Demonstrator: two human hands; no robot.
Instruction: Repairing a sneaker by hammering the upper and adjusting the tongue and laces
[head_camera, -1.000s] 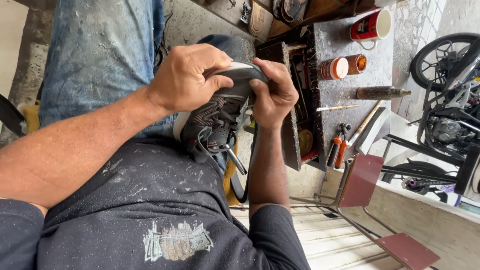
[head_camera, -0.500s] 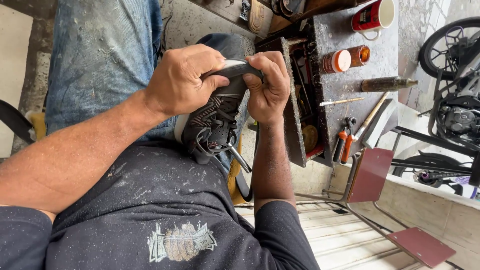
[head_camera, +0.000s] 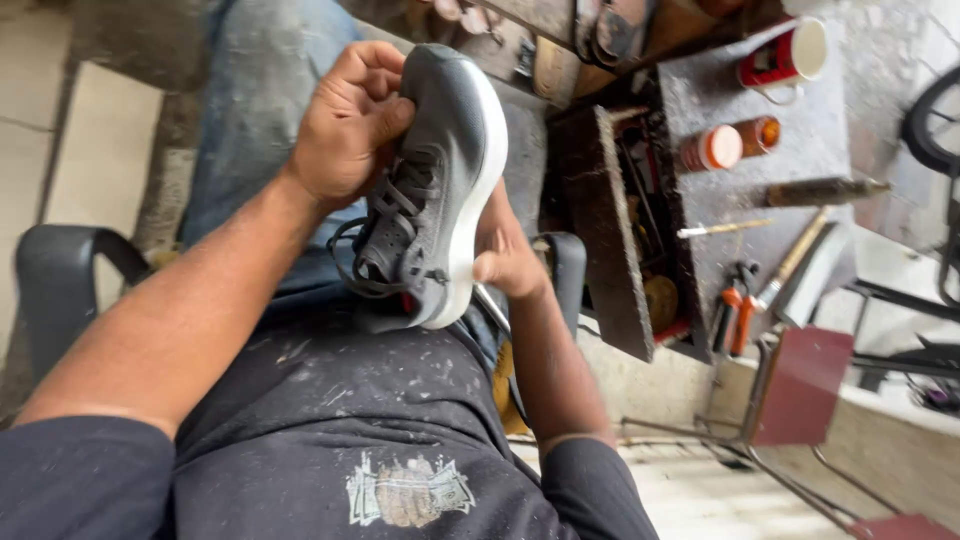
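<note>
1. Your left hand (head_camera: 345, 135) grips the grey lace-up sneaker with white sole (head_camera: 435, 190) at frame centre, fingers curled over its upper.
2. Your right hand (head_camera: 508, 255) clasps the sole edge, seemingly closed; its fingers are hidden.

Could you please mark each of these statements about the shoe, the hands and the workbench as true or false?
1. The left hand grips the toe end of the grey shoe. True.
2. The shoe's sole is black. False: it is white.
3. The right hand is on the sole side of the shoe. True.
4. The shoe has no laces. False: dark laces run down its upper.
5. A red cup lies on the dark bench top. True, with two orange-lidded jars near it.
6. The pliers with orange handles are in the right hand. False: they lie by the bench edge, apart from both hands.
</note>
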